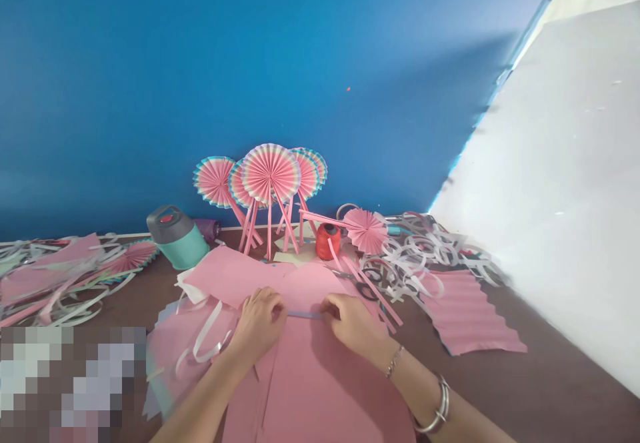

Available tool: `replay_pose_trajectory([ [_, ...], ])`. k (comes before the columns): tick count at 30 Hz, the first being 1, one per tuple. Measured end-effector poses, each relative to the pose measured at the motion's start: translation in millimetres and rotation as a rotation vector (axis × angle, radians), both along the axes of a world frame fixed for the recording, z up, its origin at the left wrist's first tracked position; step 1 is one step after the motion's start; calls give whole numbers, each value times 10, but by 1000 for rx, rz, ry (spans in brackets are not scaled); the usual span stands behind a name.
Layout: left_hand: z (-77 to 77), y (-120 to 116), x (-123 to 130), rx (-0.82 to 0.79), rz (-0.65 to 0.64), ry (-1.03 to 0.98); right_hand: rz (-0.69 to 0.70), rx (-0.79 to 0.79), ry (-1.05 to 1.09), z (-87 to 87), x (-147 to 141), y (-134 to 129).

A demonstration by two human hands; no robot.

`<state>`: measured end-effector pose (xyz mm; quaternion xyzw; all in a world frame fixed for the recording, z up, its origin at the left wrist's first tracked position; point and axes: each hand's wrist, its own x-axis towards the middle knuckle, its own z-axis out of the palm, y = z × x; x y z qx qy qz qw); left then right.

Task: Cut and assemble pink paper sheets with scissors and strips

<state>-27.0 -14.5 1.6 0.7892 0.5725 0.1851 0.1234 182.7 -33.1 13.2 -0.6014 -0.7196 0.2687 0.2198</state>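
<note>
Between my two hands stretches a narrow bluish strip, held level over pink paper sheets. Its left end is pinched in my left hand, with the fingers bent together. The right end is in the closed fingertips of my right hand, whose wrist wears a chain bracelet and silver bangles. A large pink sheet lies just beyond my left hand. Whether the strip is a separate piece or a folded paper edge, I cannot tell.
Pink pleated paper fans stand against the blue wall. Nearby are a teal container, a red spool and black-handled scissors. Curled white strips and a pleated pink sheet lie to the right, with more scraps at left.
</note>
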Motion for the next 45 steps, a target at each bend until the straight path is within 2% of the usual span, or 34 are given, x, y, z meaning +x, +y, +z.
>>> replay_pose_trajectory([
  [8,-18,23,-3,-10,6,14,7,10,-3,-46,6,-2],
  [45,85,-27,109,-18,62,124,-25,-24,-7,31,-42,-15],
])
